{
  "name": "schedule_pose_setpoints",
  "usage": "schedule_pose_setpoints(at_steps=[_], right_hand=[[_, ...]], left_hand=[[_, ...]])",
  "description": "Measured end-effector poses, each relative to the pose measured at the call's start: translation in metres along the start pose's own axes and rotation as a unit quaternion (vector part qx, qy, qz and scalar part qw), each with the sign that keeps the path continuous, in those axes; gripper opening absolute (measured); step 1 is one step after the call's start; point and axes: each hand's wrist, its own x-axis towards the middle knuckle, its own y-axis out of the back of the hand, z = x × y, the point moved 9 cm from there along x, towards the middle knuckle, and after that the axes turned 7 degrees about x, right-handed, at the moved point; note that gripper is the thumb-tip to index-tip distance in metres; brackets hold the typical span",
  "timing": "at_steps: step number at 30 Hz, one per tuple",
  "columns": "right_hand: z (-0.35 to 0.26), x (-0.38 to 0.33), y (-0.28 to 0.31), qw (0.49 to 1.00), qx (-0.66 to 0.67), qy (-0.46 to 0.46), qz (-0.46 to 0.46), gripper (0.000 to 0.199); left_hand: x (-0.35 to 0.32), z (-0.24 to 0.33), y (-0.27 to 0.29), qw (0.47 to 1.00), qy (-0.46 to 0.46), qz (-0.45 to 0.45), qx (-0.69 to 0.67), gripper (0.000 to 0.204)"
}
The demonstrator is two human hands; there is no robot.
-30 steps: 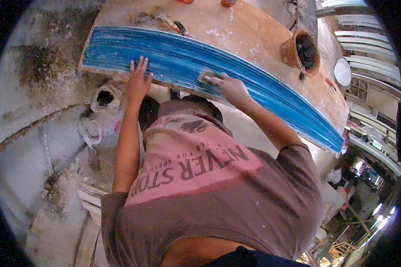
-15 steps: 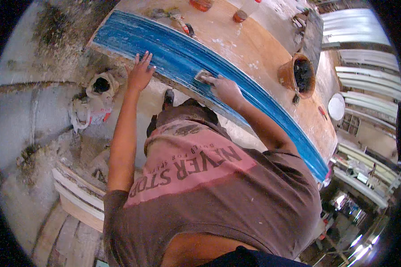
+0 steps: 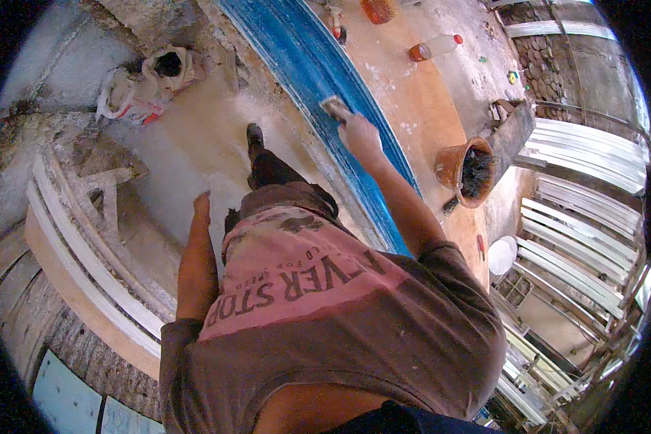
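Observation:
A long blue moulding form point(image 3: 296, 69) with lengthwise ridges and whitish dust runs along the edge of the workbench. My right hand point(image 3: 360, 135) is closed round a small pale block point(image 3: 333, 107), pressed to the blue surface; whether it is a sponge or a scraper I cannot make out. Away from the bench, my left hand point(image 3: 202, 208) hangs low at my side, over the dusty floor. It touches nothing that I can see, and its fingers are too foreshortened to read.
On the bench are a brown bucket point(image 3: 452, 168) with dark residue inside, a red-capped bottle point(image 3: 434, 48) lying on its side and an orange container point(image 3: 377, 10). Open sacks point(image 3: 134, 95) stand on the floor at left. Curved white mouldings point(image 3: 94, 253) lie nearer, left of me.
My left hand has come off the blue form and dropped to my side. My right hand stays on the form with the pale block. The view has turned, and my body has shifted along the bench.

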Motion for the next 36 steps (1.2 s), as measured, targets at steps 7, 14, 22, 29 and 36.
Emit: schedule_pose_setpoints(at_steps=[7, 14, 22, 29, 36], right_hand=[[0.020, -0.010, -0.003, 0.983, 0.141, 0.109, -0.033, 0.059], [0.031, -0.006, 0.010, 0.979, 0.148, 0.121, -0.076, 0.068], [0.061, -0.030, -0.002, 0.977, 0.160, 0.013, -0.141, 0.066], [0.019, 0.034, 0.003, 0.997, -0.004, 0.006, -0.072, 0.062], [0.052, -0.007, -0.014, 0.997, -0.021, -0.027, -0.075, 0.067]], left_hand=[[0.012, -0.126, 0.013, 0.998, -0.044, -0.024, -0.023, 0.056], [0.006, -0.088, -0.010, 0.994, -0.087, -0.013, -0.066, 0.049], [-0.003, 0.051, -0.028, 0.990, -0.130, -0.032, 0.041, 0.050], [-0.016, 0.137, -0.058, 0.962, -0.238, -0.096, 0.097, 0.046], [0.005, 0.146, -0.039, 0.975, -0.177, -0.101, 0.089, 0.046]])
